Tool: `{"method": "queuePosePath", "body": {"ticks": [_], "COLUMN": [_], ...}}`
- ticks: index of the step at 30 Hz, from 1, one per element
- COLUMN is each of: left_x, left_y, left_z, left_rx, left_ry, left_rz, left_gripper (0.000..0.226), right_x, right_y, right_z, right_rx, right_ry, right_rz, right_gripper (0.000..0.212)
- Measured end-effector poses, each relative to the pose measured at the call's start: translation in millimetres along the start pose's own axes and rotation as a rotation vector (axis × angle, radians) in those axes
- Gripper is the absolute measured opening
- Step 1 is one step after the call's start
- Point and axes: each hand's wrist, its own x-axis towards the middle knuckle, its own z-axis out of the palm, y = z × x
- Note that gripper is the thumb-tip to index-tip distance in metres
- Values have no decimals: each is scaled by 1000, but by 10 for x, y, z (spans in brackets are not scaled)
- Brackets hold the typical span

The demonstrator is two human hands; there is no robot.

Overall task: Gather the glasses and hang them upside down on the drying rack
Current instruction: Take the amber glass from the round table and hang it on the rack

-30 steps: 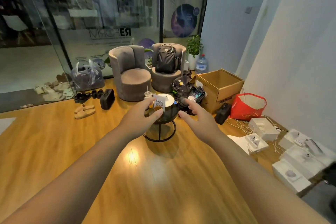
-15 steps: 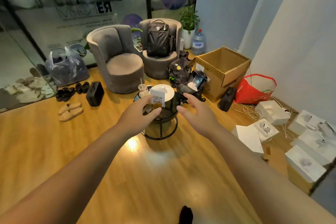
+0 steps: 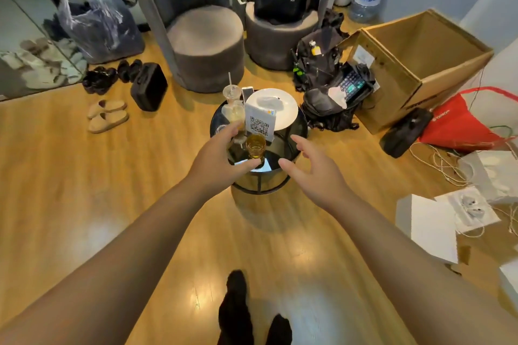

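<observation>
Head view: near the frame's centre, a small round black desk (image 3: 291, 131) carries an amber glass (image 3: 255, 146), a clear glass (image 3: 235, 115), a white plate (image 3: 283, 109) and a QR card (image 3: 259, 123). The left hand (image 3: 221, 158) reaches around the amber glass, fingers spread wide, not gripping. The right hand (image 3: 314, 168) hovers beside it, fingers loosely apart and empty.

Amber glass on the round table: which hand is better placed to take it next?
Probably left. The left hand is open right beside the amber glass, thumb near its base. The right hand, also open, sits farther off to the other side.
</observation>
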Motion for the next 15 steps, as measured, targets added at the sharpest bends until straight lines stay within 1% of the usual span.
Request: {"method": "queuePosePath", "body": {"ticks": [2,5,10,13,15], "left_x": [381,883,1521,1870,2100], "left_y": [-255,-679,-1358,-1694,-1891], "left_z": [233,607,1165,1444,1636], "left_rx": [0,-8,-24,62,138], "left_ry": [-13,-43,-67,-68,-93], "left_rz": [-8,-42,-99,-117,-130], "left_gripper": [92,96,116,129,133], "right_x": [374,838,1422,1744,1949], "right_y": [253,654,1282,1562,1722], "right_z": [131,351,720,890,1009], "right_rx": [-1,1,-10,-33,-34], "right_ry": [-12,-17,-64,-80,-86], "right_rz": [6,62,134,142,143], "right_gripper": [64,67,71,75,77]}}
